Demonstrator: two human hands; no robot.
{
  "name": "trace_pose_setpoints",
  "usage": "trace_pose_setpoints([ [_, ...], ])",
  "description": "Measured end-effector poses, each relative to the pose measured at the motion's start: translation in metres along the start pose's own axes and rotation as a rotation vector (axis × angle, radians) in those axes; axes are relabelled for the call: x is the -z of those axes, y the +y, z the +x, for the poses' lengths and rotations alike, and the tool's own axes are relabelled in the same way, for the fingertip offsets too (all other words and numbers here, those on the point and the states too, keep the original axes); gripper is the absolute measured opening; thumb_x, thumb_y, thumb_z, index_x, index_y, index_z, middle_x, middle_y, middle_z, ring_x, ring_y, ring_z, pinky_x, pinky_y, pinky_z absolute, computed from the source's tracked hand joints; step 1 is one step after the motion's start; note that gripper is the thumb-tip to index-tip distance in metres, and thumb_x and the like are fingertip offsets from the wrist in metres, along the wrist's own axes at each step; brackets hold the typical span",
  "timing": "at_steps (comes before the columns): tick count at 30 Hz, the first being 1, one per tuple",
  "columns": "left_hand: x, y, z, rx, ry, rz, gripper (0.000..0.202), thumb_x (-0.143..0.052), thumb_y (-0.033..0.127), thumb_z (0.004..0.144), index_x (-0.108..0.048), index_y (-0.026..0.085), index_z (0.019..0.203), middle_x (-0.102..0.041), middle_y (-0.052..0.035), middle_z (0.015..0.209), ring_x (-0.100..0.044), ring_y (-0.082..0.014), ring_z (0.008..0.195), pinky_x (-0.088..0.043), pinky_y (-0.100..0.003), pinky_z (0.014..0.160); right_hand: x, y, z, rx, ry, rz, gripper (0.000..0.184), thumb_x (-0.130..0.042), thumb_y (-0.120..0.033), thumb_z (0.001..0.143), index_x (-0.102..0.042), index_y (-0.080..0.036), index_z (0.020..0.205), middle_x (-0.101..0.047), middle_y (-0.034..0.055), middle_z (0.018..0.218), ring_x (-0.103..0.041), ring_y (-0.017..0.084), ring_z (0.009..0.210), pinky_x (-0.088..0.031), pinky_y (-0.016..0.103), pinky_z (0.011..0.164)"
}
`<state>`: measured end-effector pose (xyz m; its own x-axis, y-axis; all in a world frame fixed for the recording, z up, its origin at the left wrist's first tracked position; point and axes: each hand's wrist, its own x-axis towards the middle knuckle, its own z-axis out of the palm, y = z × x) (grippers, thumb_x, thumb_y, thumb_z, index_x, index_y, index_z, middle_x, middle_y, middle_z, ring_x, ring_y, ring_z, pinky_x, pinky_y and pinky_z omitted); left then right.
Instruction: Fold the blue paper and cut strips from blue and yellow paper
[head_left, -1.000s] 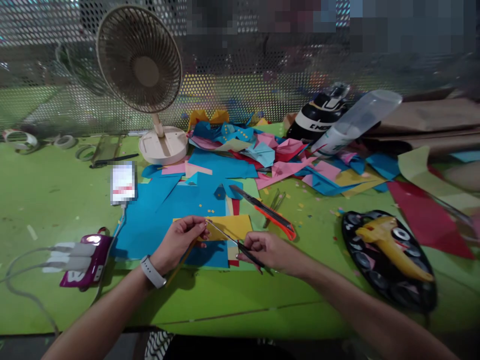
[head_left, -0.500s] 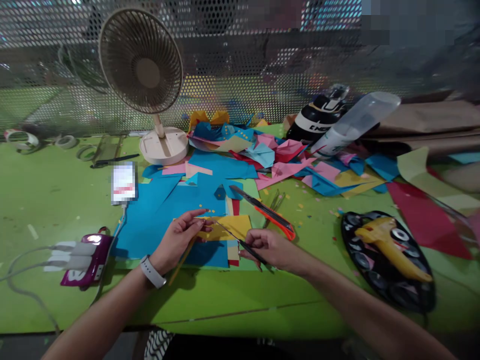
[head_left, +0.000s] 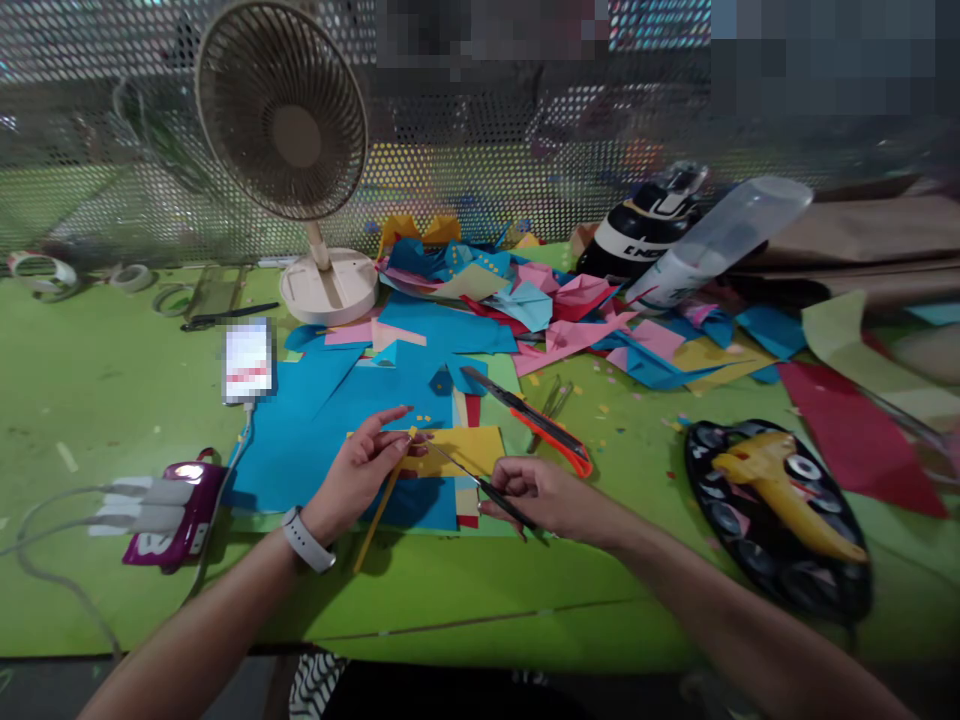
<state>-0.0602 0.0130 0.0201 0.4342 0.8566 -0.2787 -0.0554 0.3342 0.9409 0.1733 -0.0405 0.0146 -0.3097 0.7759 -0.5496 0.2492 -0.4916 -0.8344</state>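
My left hand pinches a thin yellow paper strip that slants down toward the table edge, index finger stretched out. A white watch sits on that wrist. My right hand is closed on small dark scissors, whose tips point left toward the strip's upper end. Both hands hover over a yellow paper sheet lying on blue paper.
An orange-handled utility knife lies just beyond my right hand. A desk fan, a phone on a cable, a purple charger, a heap of coloured paper, a bottle and a black tray with a yellow object surround them on the green table.
The left hand's index finger has stretched out and the yellow strip now hangs lower and shows more fully. The scissors' tips dropped slightly toward the yellow sheet.
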Motion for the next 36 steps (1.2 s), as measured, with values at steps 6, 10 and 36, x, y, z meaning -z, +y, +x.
trace_pose_setpoints([
  [6,0.0007,0.0008,-0.0002,-0.017,-0.018,0.047,0.052,-0.064,0.037,0.086,-0.047,0.019,0.131,-0.069,-0.0117,0.112,-0.066,-0.0232,0.101,-0.057,-0.032,0.074,0.0002,-0.0029,-0.0007,0.002,0.016,-0.026,0.053,-0.082,-0.057,0.053,-0.048,-0.018,0.065,-0.051,-0.0072,0.051,-0.048,0.007,0.047,-0.036,0.02,0.044],
  [10,0.0006,0.0012,-0.0003,-0.015,-0.015,0.062,0.053,-0.064,0.037,0.085,-0.046,0.019,0.131,-0.069,-0.0115,0.111,-0.066,-0.0235,0.102,-0.057,-0.032,0.074,0.0029,-0.0001,-0.0011,0.02,0.011,-0.03,0.053,-0.082,-0.058,0.053,-0.048,-0.018,0.066,-0.05,-0.007,0.052,-0.048,0.007,0.048,-0.036,0.02,0.044],
  [36,-0.0012,0.0007,-0.0008,-0.018,-0.062,0.086,0.048,-0.063,0.035,0.086,-0.048,0.019,0.129,-0.071,-0.0101,0.107,-0.067,-0.0204,0.098,-0.054,-0.03,0.076,0.0039,-0.001,-0.0042,0.025,0.003,-0.048,0.053,-0.082,-0.057,0.053,-0.048,-0.018,0.066,-0.049,-0.0068,0.054,-0.045,0.007,0.05,-0.034,0.02,0.045],
])
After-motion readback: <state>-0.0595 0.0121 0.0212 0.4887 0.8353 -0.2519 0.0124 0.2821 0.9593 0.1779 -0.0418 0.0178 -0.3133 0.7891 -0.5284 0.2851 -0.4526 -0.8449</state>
